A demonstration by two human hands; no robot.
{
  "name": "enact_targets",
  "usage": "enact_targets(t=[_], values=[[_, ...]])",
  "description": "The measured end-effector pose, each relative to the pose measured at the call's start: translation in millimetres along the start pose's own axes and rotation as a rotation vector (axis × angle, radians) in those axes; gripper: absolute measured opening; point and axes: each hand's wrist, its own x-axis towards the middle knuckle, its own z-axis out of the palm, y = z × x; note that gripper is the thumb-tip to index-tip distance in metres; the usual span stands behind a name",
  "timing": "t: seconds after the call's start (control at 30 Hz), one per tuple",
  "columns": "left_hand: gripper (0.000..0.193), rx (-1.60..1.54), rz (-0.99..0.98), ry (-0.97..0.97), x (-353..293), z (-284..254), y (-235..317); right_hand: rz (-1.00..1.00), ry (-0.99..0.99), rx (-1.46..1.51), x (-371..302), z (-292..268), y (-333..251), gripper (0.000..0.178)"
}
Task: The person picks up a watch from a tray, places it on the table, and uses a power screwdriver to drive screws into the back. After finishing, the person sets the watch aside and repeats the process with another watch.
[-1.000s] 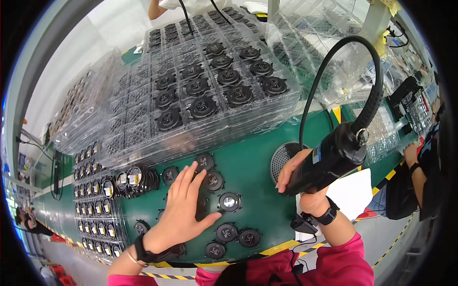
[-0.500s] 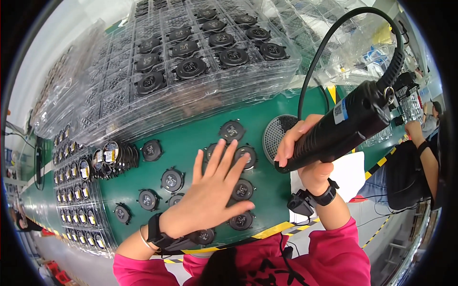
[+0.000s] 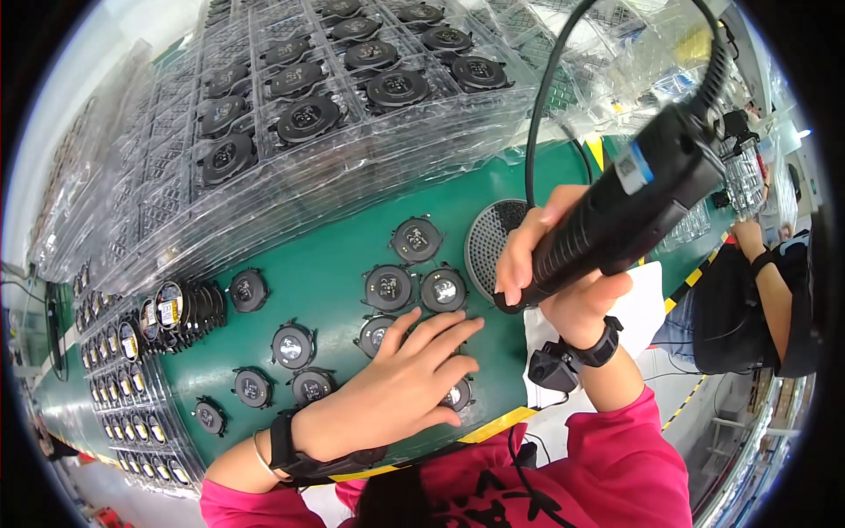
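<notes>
My right hand (image 3: 563, 273) is closed around a thick black corded hand tool (image 3: 616, 202) with a ribbed grip; its kind is unclear. The tool slants from upper right to lower left, its blunt lower end beside a round perforated grey disc (image 3: 486, 251). My left hand (image 3: 396, 378) lies open, palm down and fingers spread, over several round black watch cases on the green table. Its fingertips are just below one watch case (image 3: 443, 289) and partly cover another (image 3: 374, 333). More watch cases, such as one with its back up (image 3: 293, 345), lie to the left.
Stacked clear plastic trays (image 3: 308, 167) with watch cases fill the far side. At left, a row of upright round parts (image 3: 189, 308) stands by a tray of small parts (image 3: 132, 405). White paper (image 3: 638, 312) lies right. A person's arm (image 3: 770, 282) is at far right.
My left hand has shifted down from the upper watch cases, uncovering them. My right hand still holds the tool, tilted much as before. The whole view has shifted slightly.
</notes>
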Motion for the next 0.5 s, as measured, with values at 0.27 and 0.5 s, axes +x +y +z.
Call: enact_targets(t=[0.27, 0.5], values=[[0.044, 0.066, -0.003, 0.029, -3, -30, -4, -0.402, -0.090, 0.165, 3, -13, -8, 0.087], [0.040, 0.026, 0.030, 0.074, 5, -20, -9, -0.449, 0.010, 0.103, 4, -18, -6, 0.088]])
